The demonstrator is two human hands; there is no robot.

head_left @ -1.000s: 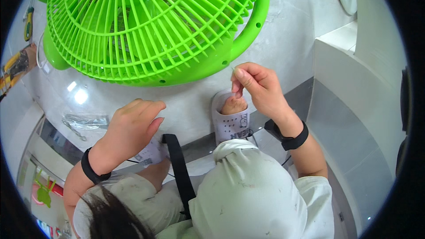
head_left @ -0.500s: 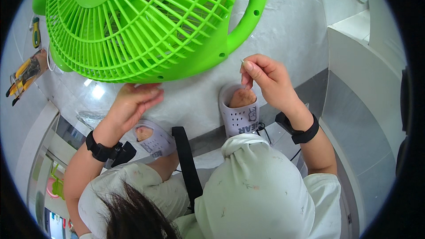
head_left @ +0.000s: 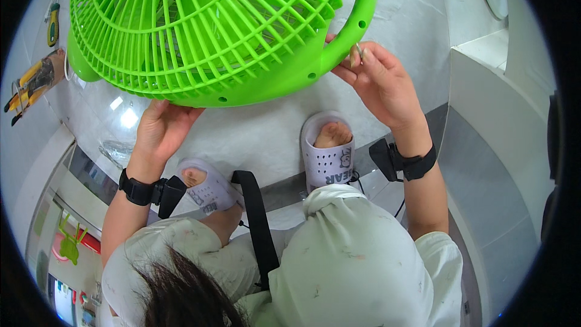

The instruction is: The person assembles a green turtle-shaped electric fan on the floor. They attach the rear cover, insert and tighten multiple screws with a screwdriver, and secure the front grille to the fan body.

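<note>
A large bright green fan (head_left: pixel 242 88) with a slatted round grille fills the upper left of the view. My left hand (head_left: pixel 160 127) grips its lower rim, thumb on the edge and fingers underneath, partly hidden. Close to the curved handle at the fan's right side is my right hand (head_left: pixel 381 85). Between its thumb and index finger it pinches a small thin metal screw (head_left: pixel 359 52). The other fingers reach beneath the handle and seem to touch it. Small holes (head_left: pixel 311 75) show along the fan's rim.
At the far left lie a screwdriver (head_left: pixel 53 24) with a green and yellow handle and yellow-and-black handled tools in a pack (head_left: pixel 36 82). A crumpled clear plastic bag (head_left: pixel 115 151) rests on the shiny floor (head_left: pixel 405 30). White steps (head_left: pixel 484 60) rise at right.
My right hand has moved right and up to the fan's handle with the screw. My left hand has closed onto the fan's lower rim. The fan has shifted slightly up and right.
</note>
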